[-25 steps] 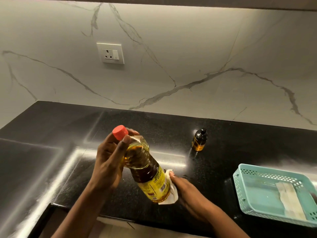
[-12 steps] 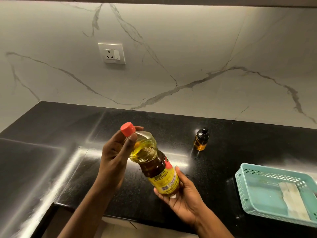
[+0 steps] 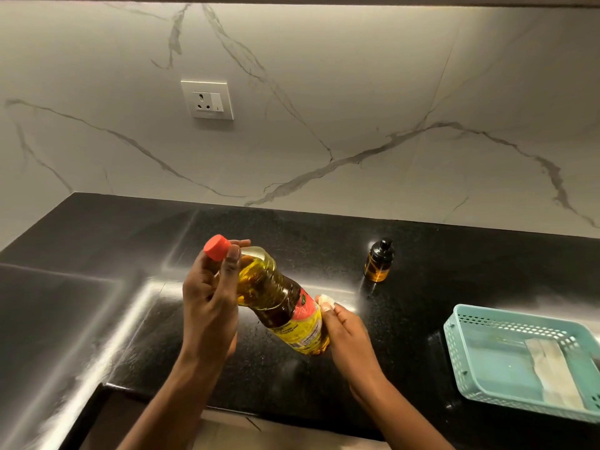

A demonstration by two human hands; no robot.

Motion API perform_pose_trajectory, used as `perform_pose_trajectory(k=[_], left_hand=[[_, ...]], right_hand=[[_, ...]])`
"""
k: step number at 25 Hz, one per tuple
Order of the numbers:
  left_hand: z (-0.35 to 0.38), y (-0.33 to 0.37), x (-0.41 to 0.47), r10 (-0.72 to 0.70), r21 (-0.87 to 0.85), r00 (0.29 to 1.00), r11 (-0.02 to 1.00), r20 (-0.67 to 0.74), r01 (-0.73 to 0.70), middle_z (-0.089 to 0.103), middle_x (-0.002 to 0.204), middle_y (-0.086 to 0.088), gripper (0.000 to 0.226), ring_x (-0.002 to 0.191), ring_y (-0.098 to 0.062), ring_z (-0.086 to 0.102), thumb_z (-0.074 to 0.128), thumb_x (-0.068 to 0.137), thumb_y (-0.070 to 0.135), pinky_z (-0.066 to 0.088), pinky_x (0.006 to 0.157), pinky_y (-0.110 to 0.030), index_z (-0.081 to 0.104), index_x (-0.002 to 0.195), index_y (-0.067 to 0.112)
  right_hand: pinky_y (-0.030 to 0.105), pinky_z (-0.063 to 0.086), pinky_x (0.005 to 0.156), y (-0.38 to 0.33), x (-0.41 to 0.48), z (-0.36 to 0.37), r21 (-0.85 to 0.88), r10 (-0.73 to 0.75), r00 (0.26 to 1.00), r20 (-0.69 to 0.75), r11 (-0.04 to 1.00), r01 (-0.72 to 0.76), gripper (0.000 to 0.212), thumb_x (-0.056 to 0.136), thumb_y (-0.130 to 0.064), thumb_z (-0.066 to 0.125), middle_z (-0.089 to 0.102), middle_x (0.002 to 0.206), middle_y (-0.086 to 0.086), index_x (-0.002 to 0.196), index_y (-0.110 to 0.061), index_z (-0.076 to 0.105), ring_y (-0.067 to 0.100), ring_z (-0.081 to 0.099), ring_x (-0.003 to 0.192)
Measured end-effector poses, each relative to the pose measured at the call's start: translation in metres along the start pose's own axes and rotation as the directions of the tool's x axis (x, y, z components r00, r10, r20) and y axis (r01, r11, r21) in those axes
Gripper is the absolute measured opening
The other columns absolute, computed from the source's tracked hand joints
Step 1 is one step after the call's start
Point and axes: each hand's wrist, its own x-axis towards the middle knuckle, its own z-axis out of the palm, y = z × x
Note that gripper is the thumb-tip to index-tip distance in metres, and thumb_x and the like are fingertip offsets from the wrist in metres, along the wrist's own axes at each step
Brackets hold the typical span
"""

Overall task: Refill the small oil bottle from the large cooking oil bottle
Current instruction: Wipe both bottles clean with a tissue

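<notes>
Two hands hold the large cooking oil bottle (image 3: pixel 279 303) tilted over the black counter (image 3: pixel 97 254): your left hand (image 3: pixel 211 303) is curled round its neck under the still-fitted red cap (image 3: pixel 217 247), and your right hand (image 3: pixel 344 332) clasps the labelled base with a white scrap (image 3: pixel 325 301) pinched at the fingertips. Its long axis runs from near-right up to far-left, pointing away from the small oil bottle (image 3: pixel 379 261). That one stands capped and upright farther back to the right, nearer your right hand, well apart from the teal basket (image 3: pixel 454 352).

You see warm light falling from a strip above the marble wall (image 3: pixel 357 92), bright there, dim nearer you. Glare streaks the black countertop (image 3: pixel 97 319). Straight edges bow at the frame's margins; focus stays slightly soft.
</notes>
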Motion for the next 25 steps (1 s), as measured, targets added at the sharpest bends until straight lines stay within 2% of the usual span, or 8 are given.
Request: perform_pose_trajectory(k=[3,5,8,12,15,19,22,25], left_hand=[[0.010,-0.003,-0.010,0.031,0.083,0.997,0.996,0.073,-0.037,0.078,0.114,-0.010,0.031,0.106,-0.031,0.077,0.058,0.108,0.038,0.064,0.086,-0.038,0.072,0.122,0.015],[0.015,-0.009,-0.019,0.029,0.111,0.995,0.993,0.093,-0.039,0.079,0.111,-0.007,0.030,0.101,-0.025,0.079,0.057,0.111,0.035,0.063,0.081,-0.028,0.071,0.123,0.013],[0.012,-0.008,-0.020,0.012,0.070,0.991,0.997,0.132,-0.021,0.077,0.115,-0.012,0.032,0.104,-0.029,0.079,0.054,0.112,0.033,0.065,0.082,-0.032,0.068,0.128,0.008],[0.005,0.007,-0.006,0.084,0.054,0.968,0.994,0.237,-0.099,0.075,0.121,-0.015,0.035,0.110,-0.030,0.077,0.053,0.107,0.024,0.064,0.086,-0.033,0.065,0.132,0.003],[0.001,0.013,-0.002,0.123,-0.002,0.938,0.992,0.324,-0.130,0.077,0.121,-0.007,0.030,0.110,-0.023,0.076,0.046,0.107,0.009,0.064,0.088,-0.032,0.062,0.132,0.005],[-0.008,0.013,-0.002,0.181,-0.057,0.930,0.983,0.320,-0.172,0.073,0.140,-0.008,0.028,0.130,-0.031,0.070,0.052,0.108,0.016,0.061,0.101,-0.045,0.067,0.131,0.011],[-0.010,0.018,-0.001,0.200,-0.088,0.924,0.980,0.327,-0.180,0.075,0.135,-0.011,0.025,0.132,-0.036,0.068,0.061,0.106,0.034,0.059,0.102,-0.058,0.076,0.125,0.027],[-0.007,0.025,0.000,0.227,-0.132,0.914,0.972,0.337,-0.192,0.074,0.132,-0.015,0.033,0.132,-0.040,0.067,0.067,0.104,0.049,0.060,0.100,-0.058,0.075,0.125,0.025]], right_hand=[[0.063,0.055,0.096,-0.027,0.000,0.016,-0.080,-0.098,0.991,0.092,0.991,0.105,0.055,0.106,-0.064,0.039,0.076,0.102,0.006,0.104,-0.020,0.073,0.028,0.071,0.101],[0.050,0.050,0.110,-0.051,-0.005,0.027,-0.020,-0.081,0.989,0.120,0.996,0.084,0.041,0.108,-0.060,0.039,0.071,0.124,-0.011,0.124,-0.042,0.072,0.013,0.064,0.119],[0.034,0.043,0.118,-0.065,-0.018,0.033,-0.029,-0.176,0.976,0.125,0.983,0.181,0.047,0.111,-0.056,0.035,0.056,0.142,-0.024,0.158,-0.053,0.040,0.000,0.050,0.137],[0.045,0.038,0.126,-0.072,-0.025,0.034,-0.076,-0.320,0.937,0.143,0.940,0.333,0.053,0.105,-0.067,0.032,0.039,0.167,-0.021,0.157,-0.064,0.024,0.003,0.037,0.153],[0.026,0.046,0.116,-0.089,-0.011,0.028,-0.057,-0.390,0.903,0.181,0.912,0.405,0.047,0.112,-0.050,0.037,0.055,0.156,-0.015,0.159,-0.046,0.043,-0.003,0.053,0.137],[0.030,0.054,0.099,-0.085,0.022,0.008,-0.036,-0.310,0.890,0.334,0.940,0.340,0.040,0.116,-0.033,0.038,0.075,0.116,0.003,0.128,-0.016,0.072,0.010,0.069,0.110],[0.040,0.050,0.106,-0.069,0.045,-0.010,-0.102,-0.180,0.837,0.517,0.958,0.269,0.043,0.116,-0.030,0.037,0.074,0.121,0.014,0.123,-0.005,0.072,0.023,0.068,0.117],[0.029,0.048,0.110,-0.050,0.051,-0.023,-0.142,-0.093,0.814,0.574,0.967,0.211,0.040,0.114,-0.027,0.041,0.076,0.127,0.006,0.127,-0.008,0.074,0.007,0.068,0.121]])
